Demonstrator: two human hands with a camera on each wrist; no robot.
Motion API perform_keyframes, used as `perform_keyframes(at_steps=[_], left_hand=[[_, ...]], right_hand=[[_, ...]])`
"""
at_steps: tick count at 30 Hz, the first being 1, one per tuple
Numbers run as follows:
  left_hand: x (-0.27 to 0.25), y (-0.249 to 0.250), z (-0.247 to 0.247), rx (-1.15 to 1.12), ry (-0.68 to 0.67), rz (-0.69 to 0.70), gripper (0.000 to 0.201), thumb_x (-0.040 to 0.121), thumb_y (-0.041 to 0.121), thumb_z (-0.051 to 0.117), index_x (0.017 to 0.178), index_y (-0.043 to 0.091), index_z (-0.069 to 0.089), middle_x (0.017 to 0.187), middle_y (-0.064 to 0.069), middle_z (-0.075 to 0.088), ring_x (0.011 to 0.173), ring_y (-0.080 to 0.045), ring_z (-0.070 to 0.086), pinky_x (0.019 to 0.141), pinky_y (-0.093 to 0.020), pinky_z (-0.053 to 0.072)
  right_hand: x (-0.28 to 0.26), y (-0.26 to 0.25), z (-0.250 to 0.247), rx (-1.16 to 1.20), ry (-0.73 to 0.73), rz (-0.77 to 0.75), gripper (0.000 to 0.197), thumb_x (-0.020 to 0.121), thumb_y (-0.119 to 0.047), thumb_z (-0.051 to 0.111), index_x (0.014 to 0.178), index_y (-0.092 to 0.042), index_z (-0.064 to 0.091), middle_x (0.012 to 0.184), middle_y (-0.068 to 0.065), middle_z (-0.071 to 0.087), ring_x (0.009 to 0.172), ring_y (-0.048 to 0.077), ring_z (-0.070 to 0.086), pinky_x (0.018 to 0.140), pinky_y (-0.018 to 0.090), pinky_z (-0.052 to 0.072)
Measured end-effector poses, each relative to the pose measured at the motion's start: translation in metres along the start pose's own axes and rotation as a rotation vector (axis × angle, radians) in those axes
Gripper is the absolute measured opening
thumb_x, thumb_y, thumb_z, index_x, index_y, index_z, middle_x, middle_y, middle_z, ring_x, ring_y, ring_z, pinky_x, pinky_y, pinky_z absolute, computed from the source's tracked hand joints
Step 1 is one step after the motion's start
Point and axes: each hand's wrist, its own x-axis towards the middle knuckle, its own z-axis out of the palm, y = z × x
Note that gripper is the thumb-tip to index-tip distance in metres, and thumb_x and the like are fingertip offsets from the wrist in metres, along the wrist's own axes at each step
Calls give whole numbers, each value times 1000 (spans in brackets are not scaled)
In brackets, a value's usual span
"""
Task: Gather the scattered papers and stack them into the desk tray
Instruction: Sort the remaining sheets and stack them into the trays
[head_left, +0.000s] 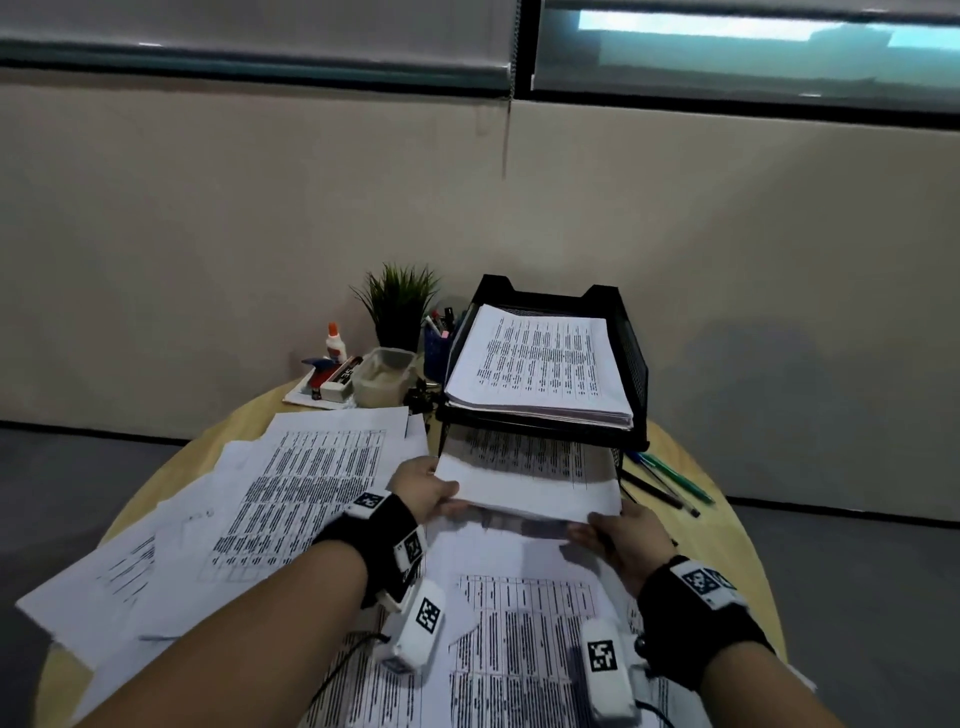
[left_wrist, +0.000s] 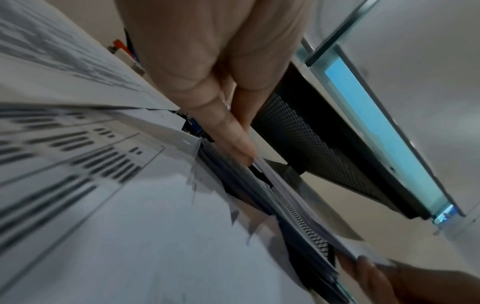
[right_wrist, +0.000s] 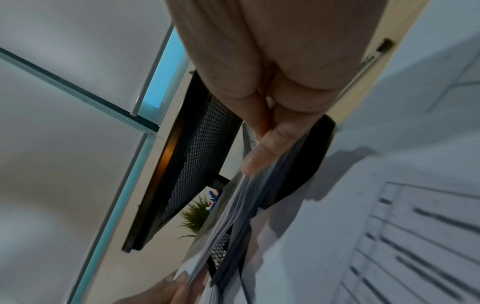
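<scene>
Partway done: one stack filed, another going in.
Our left hand and right hand grip a bundle entering the tray lower tier; loose papers cover the counter's near edge.

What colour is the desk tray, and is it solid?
Black, with perforated mesh walls; the desk tray shows best in the head view.
</scene>
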Motion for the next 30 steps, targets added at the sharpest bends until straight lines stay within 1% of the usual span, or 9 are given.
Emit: perform_keyframes(at_steps=[2,4,7,10,13,18,23,26,30], left_hand=[[13,4,2,60,70,56,29,81,-11,62,109,-5,56,108,-18,61,56,-17,64,44,-15,50],[24,5,2,62,78,75,38,81,-9,64,117,-5,54,110,-17,60,47,-10,65,46,-15,52],[33,4,2,108,80,34,31,82,-10,63,112,-11,57,97,-23,64,48,-22,66,54,-28,59],[41,-2,2,314,181,45,23,78,4,72,99,-2,67,78,-19,67,55,-26,63,69,-39,60],[43,-2,-1,612,243,125,15,75,23,73,80,9,70,72,-12,70,64,-28,68,68,-35,60],[31,0,-11,734,237,169,22,81,32,65,78,11,69,69,-8,65,65,-27,61,59,-24,49],[-6,-15,-18,809,110,104,13,79,29,70,86,21,61,91,-4,68,82,-22,64,67,-20,45],[-37,-29,-21,890,14,95,19,80,26,71,92,19,57,95,-2,62,85,-18,57,62,-20,39],[-81,-45,-22,1090,7,61,40,77,36,70,113,20,61,119,-4,58,109,-22,57,89,-28,48]], right_hand=[[13,-4,6,3,33,-21,15,93,13,39,101,5,50,55,21,65,42,22,64,46,38,58],[26,-2,9,8,63,-28,13,93,13,39,95,7,50,50,20,62,39,22,61,51,46,58],[38,5,11,31,129,-43,13,92,13,42,100,4,46,55,21,56,35,21,58,49,41,56],[44,11,9,55,201,-66,19,89,15,49,91,-3,44,64,20,52,33,19,55,41,29,54],[48,14,5,69,224,-84,31,85,14,56,69,-8,40,60,19,48,32,20,49,36,23,46],[34,8,-1,-9,160,-41,21,84,9,62,74,-1,47,65,22,48,42,20,44,49,29,43],[-9,21,-17,-261,65,-9,17,84,12,60,71,4,51,61,24,55,49,26,51,53,32,43],[-38,34,-26,-650,-15,-70,28,81,3,66,55,-4,57,47,8,58,46,21,52,49,23,42],[-73,43,-31,-903,-59,-121,26,79,-14,72,63,-17,52,62,-3,52,58,12,46,56,24,36]])
